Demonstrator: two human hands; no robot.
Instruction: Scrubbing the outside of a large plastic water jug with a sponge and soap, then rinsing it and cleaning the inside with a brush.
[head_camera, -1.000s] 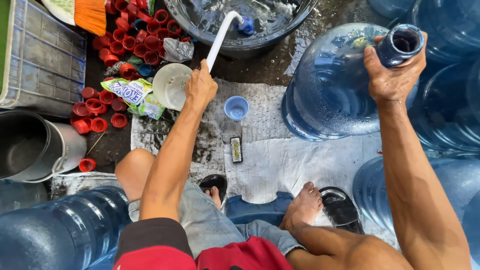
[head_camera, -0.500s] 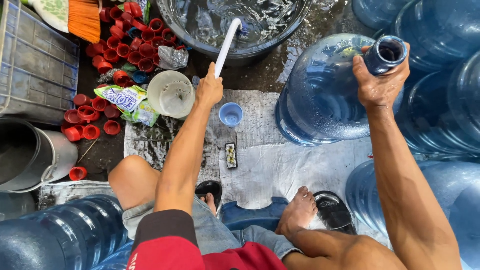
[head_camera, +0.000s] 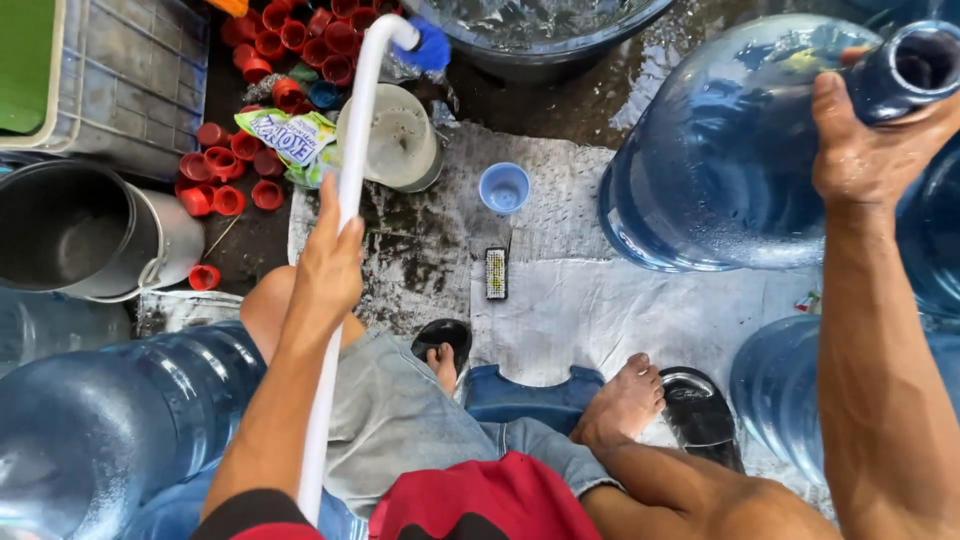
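Even daylight falls from above me, bright but soft, so shadows under my left hand (head_camera: 328, 262) are faint. Glare glints off the wet blue water jug (head_camera: 720, 160) beside my right hand (head_camera: 872, 140) (and off the basin water (head_camera: 540, 20) beyond). Edges bow outward; everything stays fairly sharp.
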